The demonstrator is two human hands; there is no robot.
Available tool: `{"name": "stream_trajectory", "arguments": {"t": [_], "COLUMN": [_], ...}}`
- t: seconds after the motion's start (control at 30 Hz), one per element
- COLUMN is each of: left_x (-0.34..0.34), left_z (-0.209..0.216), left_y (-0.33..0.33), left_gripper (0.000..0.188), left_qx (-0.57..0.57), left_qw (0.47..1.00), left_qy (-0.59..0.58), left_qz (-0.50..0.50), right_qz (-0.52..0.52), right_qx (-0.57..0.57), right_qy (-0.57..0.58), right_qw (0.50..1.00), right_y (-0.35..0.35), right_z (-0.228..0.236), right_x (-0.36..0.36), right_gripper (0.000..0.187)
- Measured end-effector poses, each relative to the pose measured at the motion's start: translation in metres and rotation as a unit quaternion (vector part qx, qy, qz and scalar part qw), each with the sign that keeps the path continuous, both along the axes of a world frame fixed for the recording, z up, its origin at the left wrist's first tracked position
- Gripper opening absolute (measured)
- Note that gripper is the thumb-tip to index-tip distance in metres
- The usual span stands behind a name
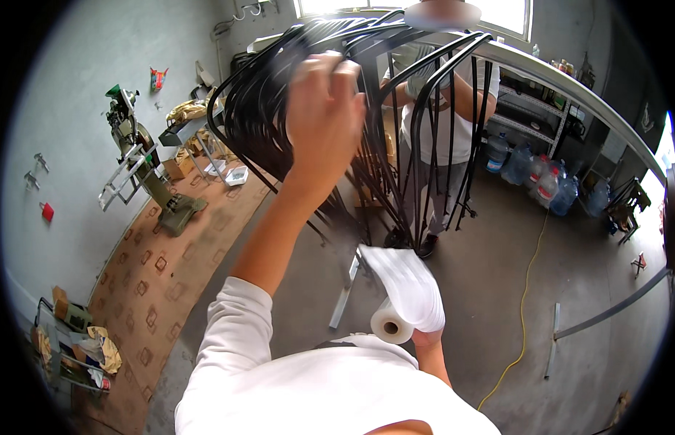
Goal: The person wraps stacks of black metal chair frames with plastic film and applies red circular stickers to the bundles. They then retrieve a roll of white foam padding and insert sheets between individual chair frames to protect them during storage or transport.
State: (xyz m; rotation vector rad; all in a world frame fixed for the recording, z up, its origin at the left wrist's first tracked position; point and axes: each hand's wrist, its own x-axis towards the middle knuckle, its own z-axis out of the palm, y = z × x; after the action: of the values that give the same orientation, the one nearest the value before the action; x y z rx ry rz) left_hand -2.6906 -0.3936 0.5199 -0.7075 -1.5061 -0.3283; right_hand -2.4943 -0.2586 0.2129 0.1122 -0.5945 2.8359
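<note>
My left hand (324, 119) is raised in front of a dense row of black bent tubes (257, 119). Its fingers are blurred but look apart and extended, with nothing visible in them; whether they touch the tubes is hard to make out. Low at my right side, my right hand (429, 338) is closed on a roll of white wrapping film (392, 324), its fingers partly hidden behind it. A loose length of film (406, 283) arches up from the roll toward the tubes' lower ends. The tubes hang from a long pale rail (562, 80), bunched at left and sparser at right.
Another person (435, 130) stands behind the tubes, arms raised near them. A green machine (149, 167) stands on patterned matting (145, 290) at left. Large water bottles (529, 167) sit below a shelf (529, 109). A yellow cable (527, 312) crosses the floor near a metal stand (553, 341).
</note>
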Motion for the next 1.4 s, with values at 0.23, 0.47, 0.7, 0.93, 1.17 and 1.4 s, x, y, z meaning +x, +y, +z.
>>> {"name": "stream_trajectory", "arguments": {"t": [0.23, 0.47, 0.7, 0.93, 1.17, 1.4], "left_x": [-0.034, -0.035, -0.012, 0.006, 0.047, 0.068], "left_z": [0.006, 0.036, 0.037, -0.006, 0.01, -0.001], "left_y": [0.018, 0.015, 0.005, -0.001, 0.05, 0.047], "left_gripper": [0.028, 0.039, 0.03, 0.024, 0.009, 0.031], "left_qx": [-0.046, -0.077, -0.105, -0.025, -0.151, 0.001], "left_qw": [0.998, 0.984, 0.936, 0.986, 0.973, 0.993], "left_qy": [-0.022, -0.101, -0.233, -0.12, -0.169, -0.098], "left_qz": [0.024, 0.126, 0.242, 0.114, 0.046, 0.068], "right_qz": [-0.009, -0.066, -0.091, -0.007, -0.123, -0.032], "right_qx": [-0.032, 0.026, 0.146, 0.0, 0.283, 0.111], "right_qy": [-0.009, -0.025, 0.037, 0.112, 0.022, 0.087], "right_qw": [0.999, 0.997, 0.984, 0.994, 0.951, 0.989], "right_y": [-0.002, 0.013, 0.025, 0.03, 0.04, 0.062], "right_z": [0.009, 0.01, 0.0, -0.005, 0.029, 0.05], "right_x": [0.003, 0.016, 0.007, -0.004, -0.004, -0.026], "right_gripper": [0.046, 0.046, 0.051, 0.052, 0.054, 0.049]}}
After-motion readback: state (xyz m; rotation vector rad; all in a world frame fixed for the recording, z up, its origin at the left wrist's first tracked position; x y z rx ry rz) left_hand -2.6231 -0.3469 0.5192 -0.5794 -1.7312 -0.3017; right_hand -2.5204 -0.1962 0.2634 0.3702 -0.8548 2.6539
